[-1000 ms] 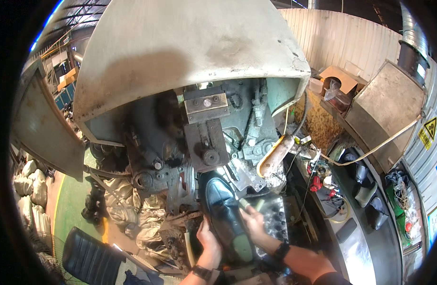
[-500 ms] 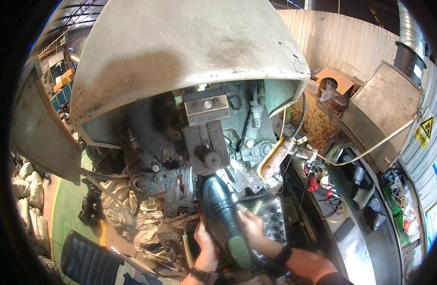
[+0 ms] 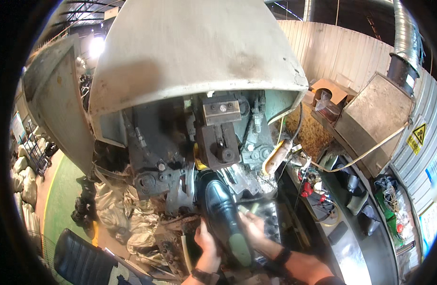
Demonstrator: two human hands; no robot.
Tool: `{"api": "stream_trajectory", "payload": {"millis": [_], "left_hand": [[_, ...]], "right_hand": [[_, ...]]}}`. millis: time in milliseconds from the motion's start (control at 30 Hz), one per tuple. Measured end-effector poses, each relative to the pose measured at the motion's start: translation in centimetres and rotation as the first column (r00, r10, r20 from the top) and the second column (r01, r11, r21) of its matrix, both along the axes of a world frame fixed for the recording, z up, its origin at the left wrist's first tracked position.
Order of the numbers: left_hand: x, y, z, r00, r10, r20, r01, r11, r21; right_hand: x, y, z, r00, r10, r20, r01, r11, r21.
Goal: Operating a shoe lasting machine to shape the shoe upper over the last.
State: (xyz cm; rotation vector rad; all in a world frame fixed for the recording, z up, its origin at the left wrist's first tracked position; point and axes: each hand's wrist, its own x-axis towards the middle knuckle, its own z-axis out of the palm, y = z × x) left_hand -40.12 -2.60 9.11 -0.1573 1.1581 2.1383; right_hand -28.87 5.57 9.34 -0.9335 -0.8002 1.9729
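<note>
A shiny black leather shoe (image 3: 222, 211) on a green last points its toe up into the dark metal head of a large machine (image 3: 217, 137). My left hand (image 3: 207, 241) grips the shoe's left side near the heel. My right hand (image 3: 253, 228) holds the shoe's right side, fingers spread along its edge. A watch sits on my left wrist and a dark band on my right. The shoe's toe sits just under the machine's clamp block.
A big pale hood (image 3: 195, 52) covers the machine. Crumpled plastic and scraps (image 3: 128, 213) lie at lower left, with stacked black shoes (image 3: 83, 209) beyond. A workbench (image 3: 351, 223) with tools, shoe parts and cables runs along the right. A metal duct box (image 3: 375, 114) stands at right.
The shoe has moved up and forward, its toe now closer under the machine head. Both hands followed it and kept their grip.
</note>
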Motion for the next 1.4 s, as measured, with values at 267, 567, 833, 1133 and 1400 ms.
{"api": "stream_trajectory", "payload": {"millis": [267, 567, 833, 1133, 1400], "left_hand": [[0.3, -0.4, -0.2, 0.996, 0.055, -0.065, -0.059, 0.996, -0.06], [-0.5, -0.1, -1.0, 0.997, 0.056, -0.049, -0.059, 0.996, -0.066], [-0.3, 0.5, -1.0, 0.976, 0.183, -0.116, -0.198, 0.97, -0.142], [-1.5, 1.4, -3.7, 0.967, 0.129, -0.222, -0.162, 0.977, -0.141], [-1.5, 1.4, -2.6, 0.992, 0.075, -0.099, -0.086, 0.99, -0.111]], "right_hand": [[0.6, -0.5, 0.8, 0.999, 0.03, 0.034, -0.029, 1.0, -0.001], [0.1, 0.1, -0.7, 0.991, 0.024, -0.133, -0.037, 0.995, -0.097], [-0.3, 1.1, -2.1, 0.993, 0.028, -0.115, -0.036, 0.998, -0.06], [-0.9, 1.9, -3.6, 0.954, 0.032, -0.299, -0.078, 0.987, -0.141], [-1.2, 0.9, -0.9, 0.997, -0.009, -0.079, 0.005, 0.999, -0.054]]}}
